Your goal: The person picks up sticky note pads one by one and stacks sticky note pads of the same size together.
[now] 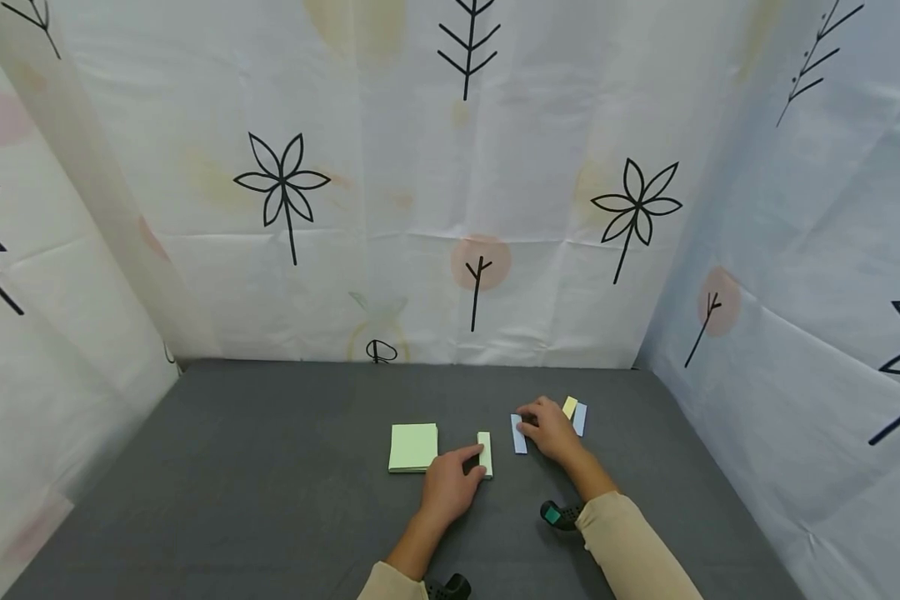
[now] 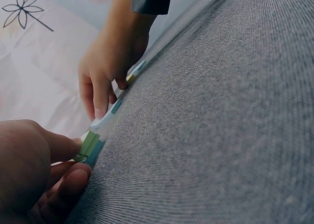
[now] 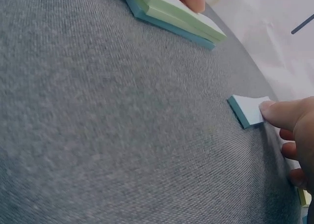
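Note:
My left hand [image 1: 474, 463] lies on the grey table [image 1: 270, 467], thumb and fingers pinching the near end of a narrow pale-green note pad [image 1: 484, 450]. The left wrist view shows that green pad [image 2: 91, 144], with its blue bottom layer, between my thumb and fingertip [image 2: 73, 177]. My right hand [image 1: 531, 427] has bent fingers set on a narrow blue note strip [image 1: 518, 437]. In the right wrist view a fingertip [image 3: 274, 113] holds down the edge of this blue strip [image 3: 248, 111]. A square green sticky pad [image 1: 413, 447] lies left of my left hand.
A yellow strip [image 1: 570, 407] and another blue strip [image 1: 581, 419] lie just beyond my right hand. Printed fabric walls [image 1: 450, 208] close in the back and both sides. Black wrist cameras [image 1: 561, 514] sit on my forearms.

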`<control>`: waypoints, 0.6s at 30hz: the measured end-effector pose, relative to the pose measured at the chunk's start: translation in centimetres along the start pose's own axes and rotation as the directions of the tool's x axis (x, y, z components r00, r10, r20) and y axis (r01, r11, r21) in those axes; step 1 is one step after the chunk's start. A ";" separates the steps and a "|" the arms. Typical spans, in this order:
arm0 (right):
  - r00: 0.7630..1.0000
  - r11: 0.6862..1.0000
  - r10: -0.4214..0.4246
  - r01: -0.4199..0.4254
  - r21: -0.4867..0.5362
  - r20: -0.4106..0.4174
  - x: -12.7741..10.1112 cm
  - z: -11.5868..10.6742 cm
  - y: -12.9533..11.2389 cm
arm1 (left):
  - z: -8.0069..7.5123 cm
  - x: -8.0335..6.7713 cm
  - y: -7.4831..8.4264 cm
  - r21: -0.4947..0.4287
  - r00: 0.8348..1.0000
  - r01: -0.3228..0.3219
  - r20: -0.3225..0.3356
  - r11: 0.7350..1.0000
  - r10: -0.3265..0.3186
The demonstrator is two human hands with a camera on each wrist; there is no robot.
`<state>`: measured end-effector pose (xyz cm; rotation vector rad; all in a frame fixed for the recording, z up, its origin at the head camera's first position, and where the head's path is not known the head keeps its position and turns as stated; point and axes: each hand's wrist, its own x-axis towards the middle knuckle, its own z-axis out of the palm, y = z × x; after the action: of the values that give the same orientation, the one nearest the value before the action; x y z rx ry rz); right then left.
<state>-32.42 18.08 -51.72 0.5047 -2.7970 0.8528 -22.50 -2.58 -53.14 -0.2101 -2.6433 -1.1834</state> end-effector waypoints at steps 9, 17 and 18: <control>0.991 0.979 0.119 -0.106 0.172 -0.065 -0.7 0.2 -0.9 | -0.1 0.0 -0.1 0.013 1.000 -0.020 -0.012 1.000 0.020; 0.970 0.849 0.238 -0.236 0.472 0.056 -1.2 0.1 -2.4 | 0.2 0.2 -0.2 0.022 1.000 -0.018 -0.009 1.000 0.018; 0.962 0.811 0.259 -0.263 0.522 0.083 -1.2 0.1 -2.6 | 0.2 0.2 -0.2 0.022 1.000 -0.020 -0.009 1.000 0.020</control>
<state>-30.37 16.33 -50.82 0.1821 -2.6457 1.7102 -22.80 -2.57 -53.34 -0.2260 -2.6386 -1.1458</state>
